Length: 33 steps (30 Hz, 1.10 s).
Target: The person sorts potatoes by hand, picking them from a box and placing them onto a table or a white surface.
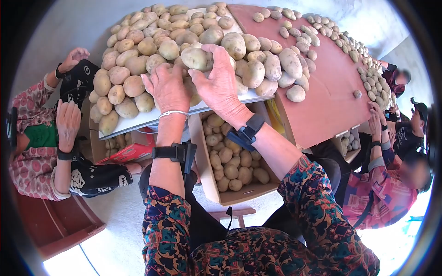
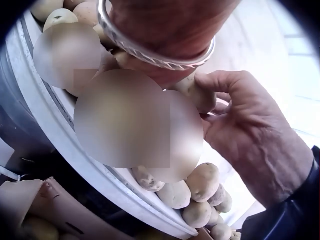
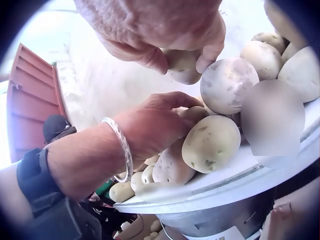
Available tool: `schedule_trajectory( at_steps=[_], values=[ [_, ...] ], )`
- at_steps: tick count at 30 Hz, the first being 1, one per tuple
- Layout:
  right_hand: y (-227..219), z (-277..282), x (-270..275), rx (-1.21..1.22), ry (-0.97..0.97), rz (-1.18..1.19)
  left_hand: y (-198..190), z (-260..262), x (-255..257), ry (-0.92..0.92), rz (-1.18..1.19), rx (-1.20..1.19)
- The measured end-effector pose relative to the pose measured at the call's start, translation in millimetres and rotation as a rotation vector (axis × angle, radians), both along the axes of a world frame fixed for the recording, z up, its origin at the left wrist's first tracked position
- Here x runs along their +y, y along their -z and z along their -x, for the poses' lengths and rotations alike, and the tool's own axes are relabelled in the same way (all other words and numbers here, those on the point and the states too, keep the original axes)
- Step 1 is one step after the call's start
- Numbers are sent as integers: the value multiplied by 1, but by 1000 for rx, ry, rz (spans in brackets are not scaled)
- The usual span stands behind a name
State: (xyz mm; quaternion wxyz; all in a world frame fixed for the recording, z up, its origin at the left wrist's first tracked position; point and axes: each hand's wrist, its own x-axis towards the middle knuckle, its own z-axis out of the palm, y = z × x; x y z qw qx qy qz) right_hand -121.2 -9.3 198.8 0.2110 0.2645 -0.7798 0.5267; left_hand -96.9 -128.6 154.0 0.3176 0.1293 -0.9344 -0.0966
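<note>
My right hand (image 1: 220,85) holds a pale, oval potato (image 1: 195,59) between thumb and fingers, raised over the near part of a large potato heap (image 1: 138,46). In the right wrist view, that potato (image 3: 184,66) shows between the fingertips. Just left of it, my left hand (image 1: 169,89) reaches down into the heap with bent fingers. From the right wrist side, the left fingers curl over a small brownish potato (image 3: 194,114), mostly covered by the hand. A larger greenish-spotted potato (image 3: 211,145) lies right beside them.
The heap sits on a white tabletop (image 1: 131,123), running close to its front edge. A cardboard box (image 1: 251,195) of potatoes stands below. To the right, a red-brown board (image 1: 329,87) bears scattered potatoes. People sit at both sides, one person's hand (image 1: 68,124) at left.
</note>
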Motion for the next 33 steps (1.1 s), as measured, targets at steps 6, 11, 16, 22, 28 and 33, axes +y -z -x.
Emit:
schedule_trajectory(
  at_steps=[6, 11, 16, 22, 28, 33],
  values=[
    [5, 2, -2, 10, 3, 24, 8, 1, -7, 53, -176, 158],
    [13, 6, -6, 163, 25, -37, 4, -5, -17, 193, -312, 203],
    [18, 5, -11, 135, -43, -84, 12, -2, -24, 327, -771, 437],
    [22, 3, -20, 252, 90, -525, 11, -3, -21, 156, -1068, 525],
    [11, -1, 6, 70, 91, -579, 1, -5, -16, 124, -845, 531],
    [-18, -4, 43, 111, 68, -432, -10, -12, -6, 168, -601, 608]
  ],
)
